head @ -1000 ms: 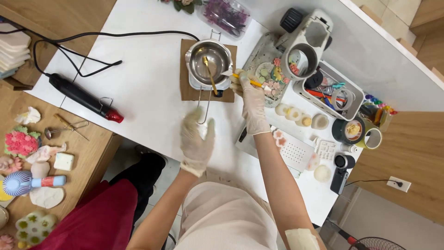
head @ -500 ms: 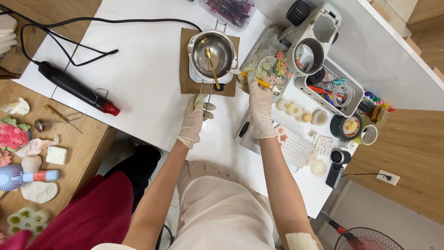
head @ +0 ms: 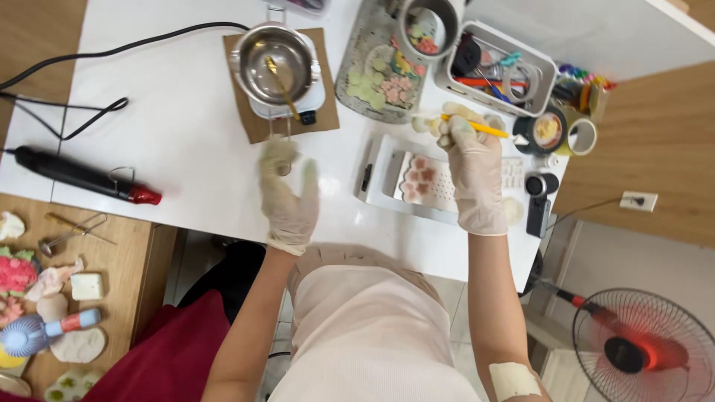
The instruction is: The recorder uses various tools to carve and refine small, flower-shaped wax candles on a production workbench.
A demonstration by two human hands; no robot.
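Note:
Both my hands wear thin pale gloves. My left hand (head: 287, 193) hovers open over the white table (head: 171, 141), fingers spread, just below the handle of a small metal pot (head: 274, 63) that sits on a brown mat (head: 257, 123) with a stick lying in it. My right hand (head: 473, 167) grips a thin yellow tool (head: 477, 126) and a small pale piece beside it, above a white tray (head: 417, 182) that carries pinkish flower shapes. A glass dish (head: 376, 74) of coloured flower pieces lies behind the tray.
A black and red heat tool (head: 78, 177) with its cable lies at the left. A white organiser bin (head: 499, 71), tape rolls (head: 562, 134) and a round container stand at the back right. Wooden side table (head: 119, 246) holds moulded pieces; a red fan (head: 640, 350) stands on the floor.
The camera has come closer and shifted. My right hand has moved from the glass dish to above the white tray. My left hand has opened and drawn slightly back from the pot handle.

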